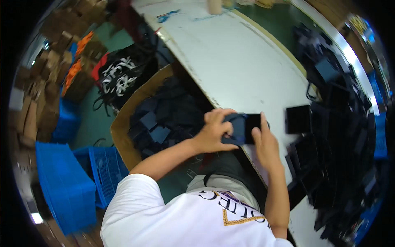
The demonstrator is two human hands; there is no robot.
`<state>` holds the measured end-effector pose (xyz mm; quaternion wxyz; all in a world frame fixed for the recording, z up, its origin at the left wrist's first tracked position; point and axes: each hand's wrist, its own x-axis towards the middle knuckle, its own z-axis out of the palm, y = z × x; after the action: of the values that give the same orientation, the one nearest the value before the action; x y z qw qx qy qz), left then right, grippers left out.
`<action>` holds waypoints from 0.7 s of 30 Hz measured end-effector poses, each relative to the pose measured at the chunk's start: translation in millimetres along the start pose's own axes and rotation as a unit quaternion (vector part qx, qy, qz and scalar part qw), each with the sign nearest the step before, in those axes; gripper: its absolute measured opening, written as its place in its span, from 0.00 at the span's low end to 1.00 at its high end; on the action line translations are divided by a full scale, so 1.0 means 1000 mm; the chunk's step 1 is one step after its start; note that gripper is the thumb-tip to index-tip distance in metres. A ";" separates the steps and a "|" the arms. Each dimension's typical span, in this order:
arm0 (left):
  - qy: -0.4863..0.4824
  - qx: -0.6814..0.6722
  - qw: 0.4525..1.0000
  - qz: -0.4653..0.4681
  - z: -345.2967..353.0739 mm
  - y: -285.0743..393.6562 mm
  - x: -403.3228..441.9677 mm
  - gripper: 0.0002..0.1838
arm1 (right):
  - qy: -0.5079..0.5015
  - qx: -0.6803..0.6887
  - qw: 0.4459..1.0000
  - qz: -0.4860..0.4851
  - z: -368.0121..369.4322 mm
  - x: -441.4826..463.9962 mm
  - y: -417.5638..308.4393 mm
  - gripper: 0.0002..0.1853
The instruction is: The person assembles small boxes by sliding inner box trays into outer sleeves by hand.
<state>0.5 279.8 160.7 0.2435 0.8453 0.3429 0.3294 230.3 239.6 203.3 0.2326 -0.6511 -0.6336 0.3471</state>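
Observation:
Over the table's near edge, both hands hold a small dark piece (240,127) with a blue part on the left and a flat black rectangle on the right. My left hand (214,131) curls its fingers and thumb around the blue end. At the black end, my right hand (266,146) grips with the thumb on the face and a finger along the side. Whether the piece is a pouch or a case, I cannot tell. Just left of my left hand, a cardboard box (120,125) holds a heap of similar dark pieces (164,113).
A long white table (230,61) runs away from me. Dark pieces (325,152) pile along its right side, a black one (299,119) nearest my right hand. Blue crates (63,185) and a black patterned bag (123,76) stand on the left floor. Blue scissors (168,15) lie far off.

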 end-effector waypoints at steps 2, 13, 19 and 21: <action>0.051 0.025 0.998 -0.022 0.021 0.017 0.002 0.23 | 0.020 -0.064 0.996 -0.059 0.029 -0.006 -0.014 0.44; 0.123 0.163 0.948 -0.243 -0.072 -0.022 -0.082 0.31 | 0.252 -0.148 0.931 -0.218 -0.007 0.001 -0.021 0.30; 0.103 0.176 0.938 -0.280 -0.087 -0.043 -0.054 0.43 | 0.367 -0.370 0.853 -0.019 -0.085 0.037 0.031 0.29; 0.098 0.121 0.971 -0.181 -0.067 -0.049 0.001 0.36 | 0.277 -0.412 0.866 0.057 -0.091 0.053 0.041 0.27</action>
<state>-67.8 324.4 174.2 0.1598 0.7561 0.5499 0.3168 323.2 300.5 223.5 0.0890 -0.7918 -0.5905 -0.1282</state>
